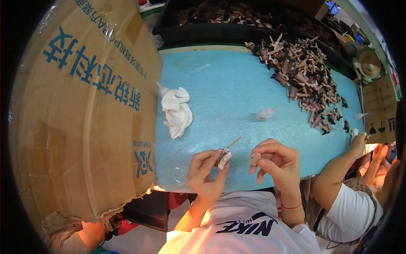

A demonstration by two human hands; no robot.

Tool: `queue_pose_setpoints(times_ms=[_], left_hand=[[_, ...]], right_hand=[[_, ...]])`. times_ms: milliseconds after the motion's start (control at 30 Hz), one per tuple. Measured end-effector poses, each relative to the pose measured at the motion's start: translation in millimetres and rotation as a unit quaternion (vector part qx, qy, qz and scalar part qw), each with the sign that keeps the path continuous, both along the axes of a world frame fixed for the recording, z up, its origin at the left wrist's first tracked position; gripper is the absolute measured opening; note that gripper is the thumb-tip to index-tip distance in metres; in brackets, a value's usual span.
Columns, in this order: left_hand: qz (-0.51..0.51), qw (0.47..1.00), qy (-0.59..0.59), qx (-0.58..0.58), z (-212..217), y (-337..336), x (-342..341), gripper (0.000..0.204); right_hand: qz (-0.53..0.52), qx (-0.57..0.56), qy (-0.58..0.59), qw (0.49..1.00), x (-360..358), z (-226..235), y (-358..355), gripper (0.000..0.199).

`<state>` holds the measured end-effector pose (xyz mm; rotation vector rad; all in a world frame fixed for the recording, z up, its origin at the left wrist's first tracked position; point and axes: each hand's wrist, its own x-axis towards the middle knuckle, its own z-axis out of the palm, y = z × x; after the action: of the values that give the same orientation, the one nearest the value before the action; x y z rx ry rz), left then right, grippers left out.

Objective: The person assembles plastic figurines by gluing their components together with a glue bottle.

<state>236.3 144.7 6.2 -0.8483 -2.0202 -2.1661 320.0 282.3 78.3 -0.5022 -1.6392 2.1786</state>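
My left hand (pixel 206 173) pinches a small figurine (pixel 225 160), pale and lumpy in front with a darker side, between thumb and fingers. A thin tan stick (pixel 234 142) juts up from it to the right. To its right, my right hand (pixel 280 164) holds a small rounded beige piece (pixel 254 159) between thumb and fingertips. The two pieces are apart, both held above the near edge of the blue tabletop (pixel 215 101). Beyond my hands lies a small translucent white dropper bottle (pixel 264 114) with a thin tip.
A large cardboard box (pixel 84 127) walls off the left side. Beside it lies crumpled white tissue (pixel 176 111). Many similar brown figurines (pixel 300 76) are heaped at the far right, and black bins (pixel 198 36) stand behind. A co-worker's arm (pixel 340 165) reaches in at right.
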Motion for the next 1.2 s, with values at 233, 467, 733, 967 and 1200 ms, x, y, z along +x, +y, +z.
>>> queue_pose_setpoints(times_ms=[233,467,733,967,1200], left_hand=[[0.039,0.993,0.102,-0.054,4,2,6,0.039],[0.055,0.988,0.125,-0.07,4,1,8,0.041],[0.059,0.984,0.153,-0.069,9,1,6,0.041],[0.06,0.979,0.178,-0.076,8,2,5,0.041],[0.045,0.981,0.172,-0.072,9,4,6,0.041]], right_hand=[[0.039,-0.094,0.025,0.995,1,3,-12,0.023],[0.03,-0.115,0.006,0.993,-2,0,-16,0.016],[0.019,-0.148,-0.02,0.989,-6,-3,-18,0.018],[0.004,-0.166,-0.025,0.986,-5,-5,-17,0.019],[-0.007,-0.095,-0.021,0.995,-3,-3,-17,0.018]])
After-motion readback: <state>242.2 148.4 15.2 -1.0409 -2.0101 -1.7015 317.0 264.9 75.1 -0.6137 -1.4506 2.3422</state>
